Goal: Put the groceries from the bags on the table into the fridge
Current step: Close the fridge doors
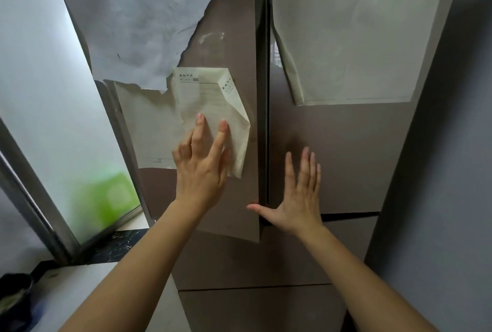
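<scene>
A tall brown fridge (pixel 332 145) fills the view, with two upper doors and drawers below. The left door (pixel 226 39) stands slightly ajar, its lower edge out from the body; the right door (pixel 346 158) looks closed. My left hand (pixel 202 161) is raised with fingers spread against a folded yellowed paper (pixel 213 108) stuck on the left door. My right hand (pixel 298 193) is flat and open, fingers on the right door, thumb at the seam between the doors. Neither hand holds anything. No groceries or bags are in view.
Torn white paper (pixel 149 20) hangs on the left door, a large sheet (pixel 356 39) on the right door. A frosted window (pixel 48 108) with a metal frame is at left above a dark marble sill (pixel 125 244). A white counter (pixel 80 294) with a dark pot (pixel 16 297) sits lower left. A grey wall (pixel 452 172) is at right.
</scene>
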Action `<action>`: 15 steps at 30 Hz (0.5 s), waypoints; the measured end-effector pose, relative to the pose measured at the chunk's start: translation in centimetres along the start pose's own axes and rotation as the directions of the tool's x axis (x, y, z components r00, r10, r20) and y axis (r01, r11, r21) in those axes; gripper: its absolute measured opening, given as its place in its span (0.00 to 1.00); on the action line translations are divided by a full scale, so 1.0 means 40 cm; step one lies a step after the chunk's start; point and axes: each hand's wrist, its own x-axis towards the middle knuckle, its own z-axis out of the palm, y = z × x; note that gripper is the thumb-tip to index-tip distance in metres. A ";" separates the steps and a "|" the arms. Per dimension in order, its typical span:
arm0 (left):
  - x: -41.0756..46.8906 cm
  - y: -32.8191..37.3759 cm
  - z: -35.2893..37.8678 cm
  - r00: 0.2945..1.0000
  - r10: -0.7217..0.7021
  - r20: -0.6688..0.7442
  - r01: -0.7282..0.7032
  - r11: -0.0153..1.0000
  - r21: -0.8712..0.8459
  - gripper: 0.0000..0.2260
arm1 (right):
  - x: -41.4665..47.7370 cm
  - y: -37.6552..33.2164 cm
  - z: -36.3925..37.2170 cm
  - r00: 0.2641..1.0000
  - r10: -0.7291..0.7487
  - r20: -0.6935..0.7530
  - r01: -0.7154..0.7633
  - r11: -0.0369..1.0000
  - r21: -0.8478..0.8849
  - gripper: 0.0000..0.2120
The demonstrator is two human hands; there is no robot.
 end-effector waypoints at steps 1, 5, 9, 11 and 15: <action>0.000 -0.002 0.007 1.000 0.004 -0.016 -0.004 1.000 -0.002 0.25 | 0.006 0.005 -0.001 0.999 0.022 0.041 -0.021 1.000 -0.014 0.69; -0.001 -0.003 0.030 0.999 0.010 -0.045 -0.010 1.000 -0.006 0.23 | 0.013 0.011 0.010 0.991 0.061 0.117 -0.056 0.997 -0.048 0.71; 0.020 0.004 0.057 1.000 0.003 -0.019 -0.003 1.000 0.022 0.24 | 0.024 0.025 0.031 0.987 0.120 0.106 -0.117 0.993 -0.032 0.70; 0.033 0.012 0.072 1.000 -0.015 -0.005 0.016 0.999 0.043 0.25 | 0.029 0.029 0.051 0.990 0.129 0.063 -0.126 0.991 -0.040 0.67; 0.059 0.018 0.103 1.000 -0.016 0.027 0.013 0.997 0.079 0.27 | 0.040 0.029 0.102 0.988 0.135 -0.070 -0.140 0.987 -0.074 0.63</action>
